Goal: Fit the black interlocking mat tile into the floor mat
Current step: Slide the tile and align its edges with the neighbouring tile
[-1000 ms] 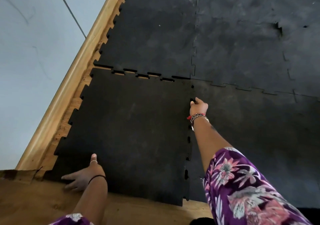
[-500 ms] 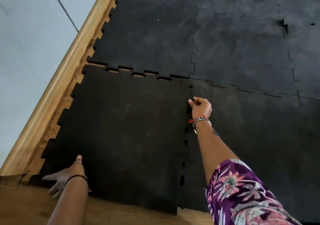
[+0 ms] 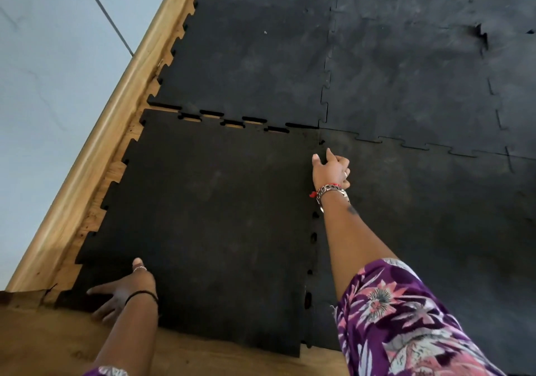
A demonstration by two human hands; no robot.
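Pressing one tile (image 3: 211, 216) — left hand (image 3: 121, 294), right hand (image 3: 330, 170)

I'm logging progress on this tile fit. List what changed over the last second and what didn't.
The right hand opened out from a one-finger press and shifted slightly farther along the right seam. The left hand stayed flat on the black tile near its near-left corner. The gaps along the far seam look unchanged; nothing was gripped or released.

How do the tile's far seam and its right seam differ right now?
Far seam: open slots with wood showing through, tabs not seated. Right seam: tighter, only small dark gaps. The right hand is at the right seam's far end; no hand is at the far seam. Both are jigsaw edges of the loose tile.
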